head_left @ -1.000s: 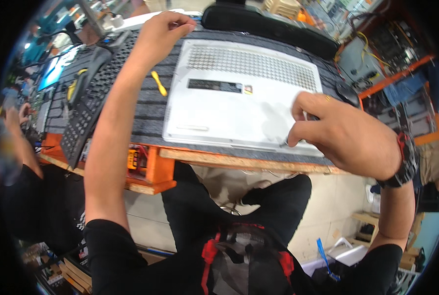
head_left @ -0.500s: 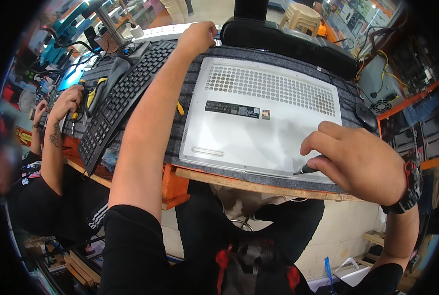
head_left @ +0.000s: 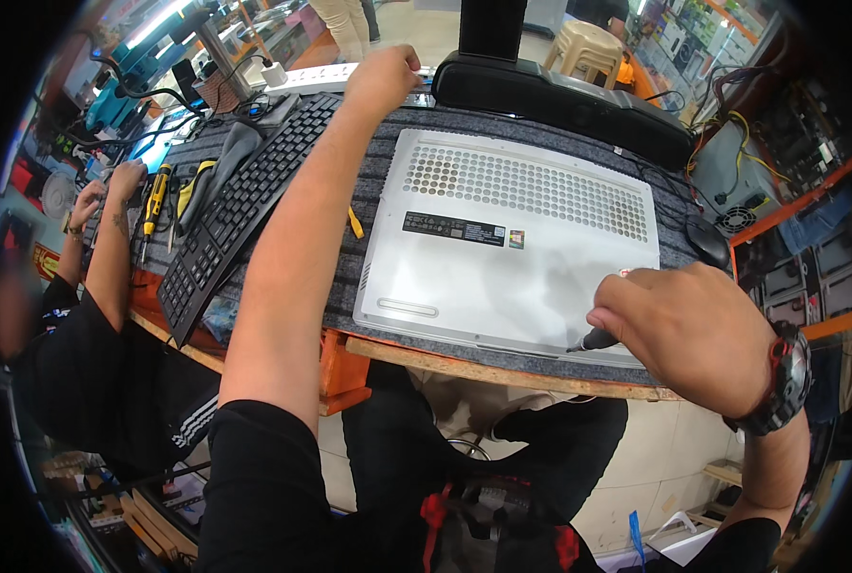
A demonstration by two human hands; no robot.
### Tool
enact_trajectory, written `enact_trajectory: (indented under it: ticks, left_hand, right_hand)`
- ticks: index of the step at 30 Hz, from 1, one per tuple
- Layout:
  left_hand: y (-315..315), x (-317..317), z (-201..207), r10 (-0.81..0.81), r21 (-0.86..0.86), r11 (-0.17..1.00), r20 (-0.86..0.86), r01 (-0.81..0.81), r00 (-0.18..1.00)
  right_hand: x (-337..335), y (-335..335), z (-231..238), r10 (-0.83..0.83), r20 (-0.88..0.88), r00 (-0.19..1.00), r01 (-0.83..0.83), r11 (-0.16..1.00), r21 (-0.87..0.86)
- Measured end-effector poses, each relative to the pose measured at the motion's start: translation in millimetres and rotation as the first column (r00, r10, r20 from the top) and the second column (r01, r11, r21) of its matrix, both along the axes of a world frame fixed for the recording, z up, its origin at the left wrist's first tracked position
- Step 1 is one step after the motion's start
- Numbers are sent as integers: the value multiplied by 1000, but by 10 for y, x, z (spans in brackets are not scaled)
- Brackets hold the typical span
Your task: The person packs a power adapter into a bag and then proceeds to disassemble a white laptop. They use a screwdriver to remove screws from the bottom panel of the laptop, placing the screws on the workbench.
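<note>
A silver laptop [head_left: 464, 277] lies upside down on the grey ribbed mat, its vented bottom cover facing up. In my right hand [head_left: 688, 320] is a dark-handled screwdriver [head_left: 598, 339], held tilted; its tip is at the laptop's near edge, right of the middle. My left hand [head_left: 380, 81] reaches past the laptop's far left corner, beside the white power strip [head_left: 316, 76]. Its fingers are bent together, and what they hold, if anything, is hidden. A small flat dark object [head_left: 416, 99] lies just below that hand.
A black keyboard [head_left: 244, 205] and a yellow screwdriver [head_left: 157, 199] lie to the left, near a co-worker's hands [head_left: 125, 180]. A small yellow tool [head_left: 355, 222] sits left of the laptop. Behind stands a black speaker bar [head_left: 559, 100]; a black mouse [head_left: 706, 241] rests at right.
My right fingers have closed in around the screwdriver, whose tip stays at the near edge. The co-worker's hand has moved off the yellow screwdriver. The view has shifted slightly.
</note>
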State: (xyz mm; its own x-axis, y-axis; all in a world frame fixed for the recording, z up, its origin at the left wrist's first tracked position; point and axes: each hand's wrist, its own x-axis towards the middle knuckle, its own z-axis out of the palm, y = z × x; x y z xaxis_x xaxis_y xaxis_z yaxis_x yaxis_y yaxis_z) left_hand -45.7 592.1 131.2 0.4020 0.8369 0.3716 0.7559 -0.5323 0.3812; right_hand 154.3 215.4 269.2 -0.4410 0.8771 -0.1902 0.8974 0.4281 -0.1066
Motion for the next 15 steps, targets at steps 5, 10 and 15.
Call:
enact_trajectory:
  ticks: [5, 10, 15]
  left_hand:
    - [-383, -297, 358, -70, 269, 963, 128, 34, 989]
    - [-1228, -415, 495, -214, 297, 941, 155, 161, 965]
    - [-2069, -510, 403, -430, 68, 903, 188, 425, 883]
  right_hand:
    - [44, -36, 37, 37, -83, 996, -40, 998, -46]
    - [65, -91, 27, 28, -56, 998, -31, 997, -64]
    - [0, -67, 0, 62, 74, 995, -61, 998, -10]
